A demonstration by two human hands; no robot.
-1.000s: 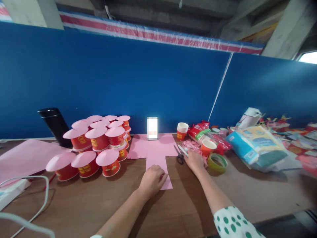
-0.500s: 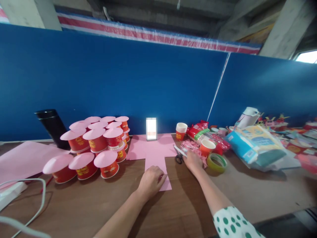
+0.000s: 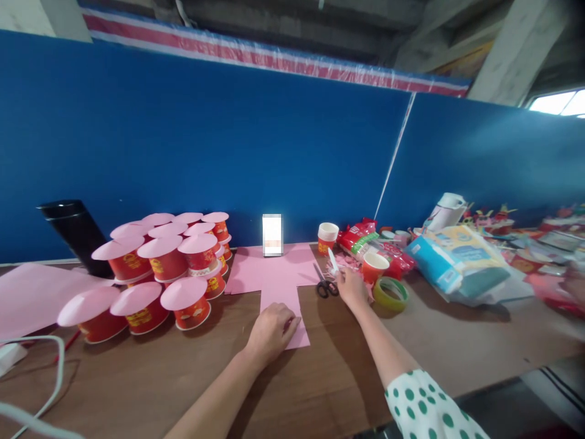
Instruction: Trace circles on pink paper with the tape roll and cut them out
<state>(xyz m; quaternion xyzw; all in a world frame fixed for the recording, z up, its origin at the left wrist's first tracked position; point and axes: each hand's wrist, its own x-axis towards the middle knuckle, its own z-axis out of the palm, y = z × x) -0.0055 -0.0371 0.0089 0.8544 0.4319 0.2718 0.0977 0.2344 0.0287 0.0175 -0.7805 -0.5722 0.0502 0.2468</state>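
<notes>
On the near end of the pink strip (image 3: 289, 297), my left hand (image 3: 272, 329) rests, fingers loosely curled; I can't tell whether they pinch anything. Well to its right, my right hand (image 3: 353, 288) pinches a white stick (image 3: 333, 261) near the scissors (image 3: 327, 289). I'd press the strip lightly against sliding and lift the stick clear of scissors and orange cup (image 3: 375, 268).

Left hand (image 3: 273, 331) resting palm down, right hand (image 3: 354, 291) pinching farther out.
The left forearm (image 3: 219, 390) is slanting toward one o'clock, its thumb (image 3: 292, 329) pointing to two; the right forearm (image 3: 386, 342) is angling toward eleven, fingers (image 3: 342, 279) curling together.
</notes>
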